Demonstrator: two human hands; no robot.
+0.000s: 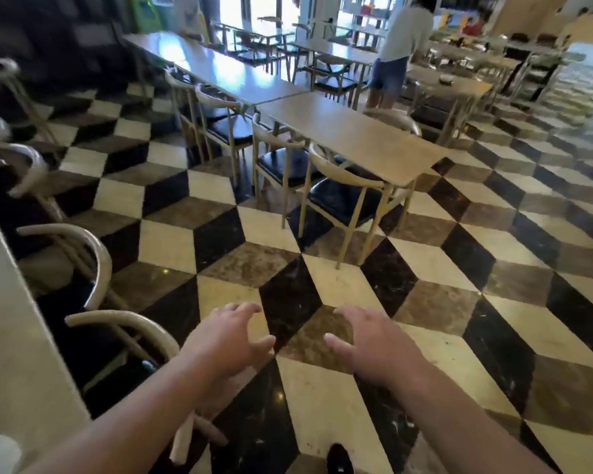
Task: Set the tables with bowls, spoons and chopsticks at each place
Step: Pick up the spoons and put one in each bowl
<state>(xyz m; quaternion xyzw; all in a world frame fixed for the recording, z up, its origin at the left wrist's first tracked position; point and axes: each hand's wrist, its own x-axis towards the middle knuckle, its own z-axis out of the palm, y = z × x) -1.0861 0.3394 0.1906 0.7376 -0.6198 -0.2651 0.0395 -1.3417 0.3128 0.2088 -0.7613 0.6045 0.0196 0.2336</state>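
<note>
Table (353,138), the nearest of a row, is found in the head view at 12 o'clock from the hands, well apart from them across the checkered floor (172,241). Its long axis is laid from 10 o'clock to 4 o'clock, end to end with a further table (220,70) in the same line, and its near corner is turned toward 5 o'clock. The top is pale wood, bare and matte, carried on thin pale legs. No bowl, spoon or chopstick is seen on it or anywhere near the hands. Chairs (343,196) with curved backs and dark seats are tucked along its 8 o'clock side, so the free approach is judged to lie by the near end. The left hand (233,336) and the right hand (367,343) are held out side by side, palms down, fingers spread and loosely bent, and nothing is gripped by either. The right hand is judged slightly nearer to the near corner. At 9 o'clock the edge of a pale counter (0,302) is cut by the frame, with more chairs against it. A person (401,46) is seen at 1 o'clock, bent over a far table (452,87); what is handled there cannot be told. With both hands empty, the settings are judged to need fetching first.
</note>
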